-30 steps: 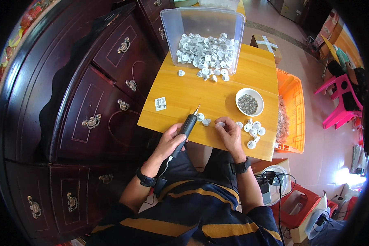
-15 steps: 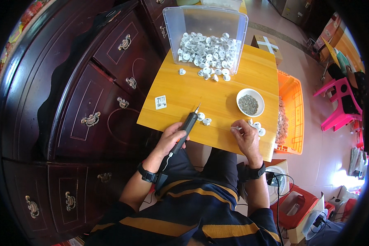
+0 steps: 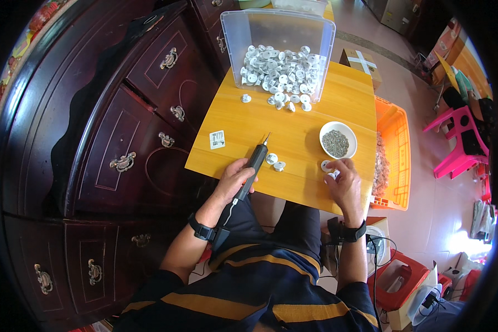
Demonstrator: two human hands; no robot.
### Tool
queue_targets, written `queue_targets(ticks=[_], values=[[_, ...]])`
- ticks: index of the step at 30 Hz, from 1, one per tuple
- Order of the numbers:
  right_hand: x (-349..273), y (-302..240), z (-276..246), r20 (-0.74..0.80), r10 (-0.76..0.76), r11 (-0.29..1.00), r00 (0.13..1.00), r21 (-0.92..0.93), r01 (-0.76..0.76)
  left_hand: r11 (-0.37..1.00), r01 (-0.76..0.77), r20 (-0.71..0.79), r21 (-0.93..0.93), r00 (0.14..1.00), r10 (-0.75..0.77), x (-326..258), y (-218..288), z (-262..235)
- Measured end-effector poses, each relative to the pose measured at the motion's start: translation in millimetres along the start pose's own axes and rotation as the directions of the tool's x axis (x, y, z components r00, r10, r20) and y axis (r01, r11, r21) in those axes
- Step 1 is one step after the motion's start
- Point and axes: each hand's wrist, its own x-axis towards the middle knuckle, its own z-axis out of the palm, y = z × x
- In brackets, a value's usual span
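Note:
My left hand [image 3: 236, 180] is wrapped round a black electric screwdriver [image 3: 250, 167], its thin bit pointing away over the wooden table [image 3: 293, 133]. Two white round plastic parts [image 3: 279, 166] lie just right of the tool. Near the table's right edge, my right hand [image 3: 346, 186] has its fingers bent and closed on a white plastic part [image 3: 333, 174]. Another white disc-shaped part [image 3: 326, 165] shows at the fingertips; any others there are hidden under the hand. A white bowl [image 3: 353, 145] of small metal screws [image 3: 335, 143] stands just beyond that hand.
A clear plastic bin [image 3: 276, 30] lies tipped at the far side, with many white parts [image 3: 282, 69] inside and several spilled before it. A white label [image 3: 217, 139] lies at left. Right of the table stands an orange crate [image 3: 397, 155]. Dark drawers [image 3: 108, 144] flank the left.
My right hand has moved right, onto the white parts by the table's right edge. My left hand and the screwdriver have shifted only slightly.

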Motion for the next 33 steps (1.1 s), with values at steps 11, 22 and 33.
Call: queue_targets(ticks=[11, 22, 33], values=[[90, 19, -2, -0.019, -0.065, 0.984, 0.998, -0.170, 0.061, 1.000, -0.002, 0.020, -0.014, 1.000, 0.003, 3, -6, -1], [111, 37, 28, 0.163, 0.059, 0.920, 0.985, -0.391, 0.010, 1.000, -0.012, -0.012, -0.016, 1.000, 0.012, 1, -5, 0], [107, 43, 26, 0.128, 0.062, 0.976, 0.990, -0.214, -0.034, 1.000, -0.006, 0.007, 0.028, 1.000, 0.006, 2, -5, -3]])
